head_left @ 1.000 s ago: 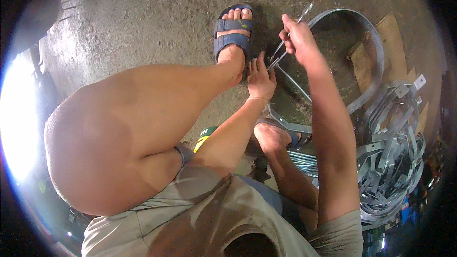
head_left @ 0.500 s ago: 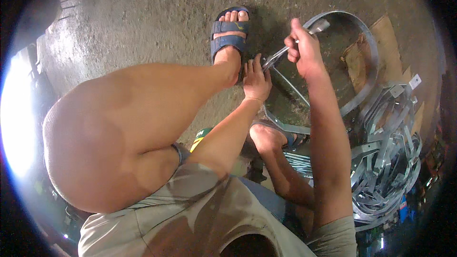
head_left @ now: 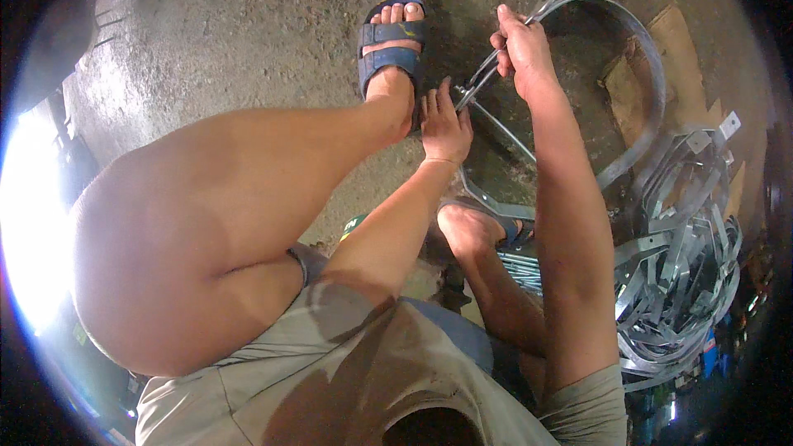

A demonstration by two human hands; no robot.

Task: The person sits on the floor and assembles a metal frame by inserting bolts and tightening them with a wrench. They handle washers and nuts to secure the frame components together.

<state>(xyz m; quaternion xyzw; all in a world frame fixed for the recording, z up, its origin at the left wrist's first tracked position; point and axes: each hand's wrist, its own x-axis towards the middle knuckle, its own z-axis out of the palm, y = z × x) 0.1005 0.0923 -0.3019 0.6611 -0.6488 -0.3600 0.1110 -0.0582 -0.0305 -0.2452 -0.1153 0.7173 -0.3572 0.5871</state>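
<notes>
A large steel band clamp (head_left: 657, 74) lies on the floor in front of me, a wide hoop with bent ends. My right hand (head_left: 527, 48) is closed around the shaft of a long silver wrench (head_left: 486, 74), thumb pointing up along it. The lower end of the wrench meets the clamp's bent end, where a long threaded bolt (head_left: 510, 139) runs across. At that joint my left hand (head_left: 444, 134) grips the clamp's end, fingers on the far side; exactly what lies under the fingertips is hidden.
Right of my arm lies a heap of similar steel bands (head_left: 677, 281). Several threaded rods (head_left: 522, 271) lie beside my right sandal (head_left: 519, 231). A torn cardboard sheet (head_left: 677, 58) is under the hoop. My left sandal (head_left: 392, 45) stands left of the hands.
My right hand has shifted slightly up and left with the wrench, whose flat head now shows edge-on. The left hand stays at the clamp's end.
</notes>
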